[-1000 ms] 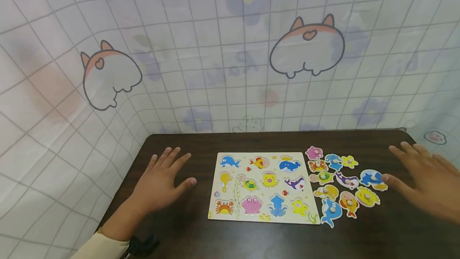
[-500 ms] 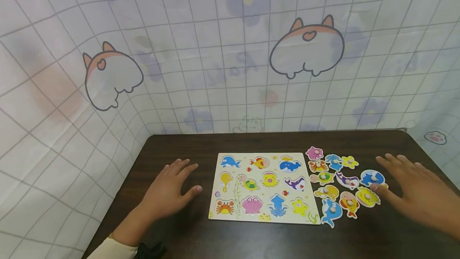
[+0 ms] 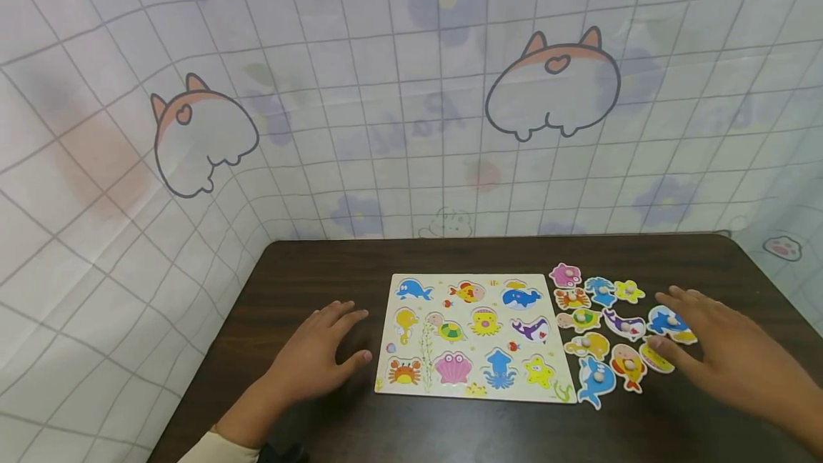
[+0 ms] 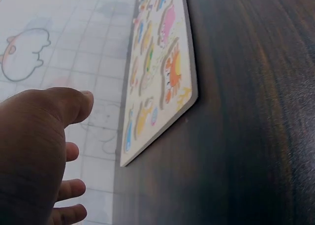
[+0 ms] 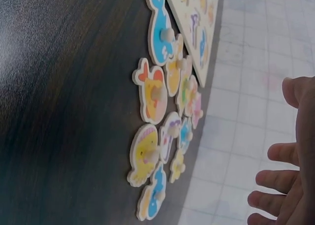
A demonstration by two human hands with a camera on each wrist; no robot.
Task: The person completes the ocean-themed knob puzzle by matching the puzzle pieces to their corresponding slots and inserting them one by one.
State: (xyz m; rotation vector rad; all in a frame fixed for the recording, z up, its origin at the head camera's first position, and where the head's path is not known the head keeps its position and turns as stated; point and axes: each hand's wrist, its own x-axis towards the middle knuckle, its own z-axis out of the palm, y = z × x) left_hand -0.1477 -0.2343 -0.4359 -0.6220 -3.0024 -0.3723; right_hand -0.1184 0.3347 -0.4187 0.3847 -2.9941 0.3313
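Observation:
A pale wooden puzzle board [image 3: 472, 390] with printed sea-animal recesses lies on the table's middle. Several knobbed pieces are spread along its right side, among them a blue dolphin [image 3: 595, 380], a fish [image 3: 627, 367], a turtle [image 3: 584, 319], a blue whale [image 3: 666, 320] and a yellow octopus [image 5: 145, 154]. My left hand [image 3: 315, 359] hovers left of the board, fingers extended, holding nothing. At the right my right hand [image 3: 726, 349] hovers above the outermost pieces, its thumb partly covering the octopus in the head view. In the right wrist view its spread fingers are apart from every piece.
The dark wooden table [image 3: 308, 263] ends at the back against a hanging white curtain [image 3: 386, 91] with grid lines and corgi drawings. The same cloth closes off the left side. A dark strap [image 3: 283, 453] sits near my left cuff.
Both hands have moved inward and lower, the left toward the board, the right over the outer pieces. Board and pieces have stayed in place.

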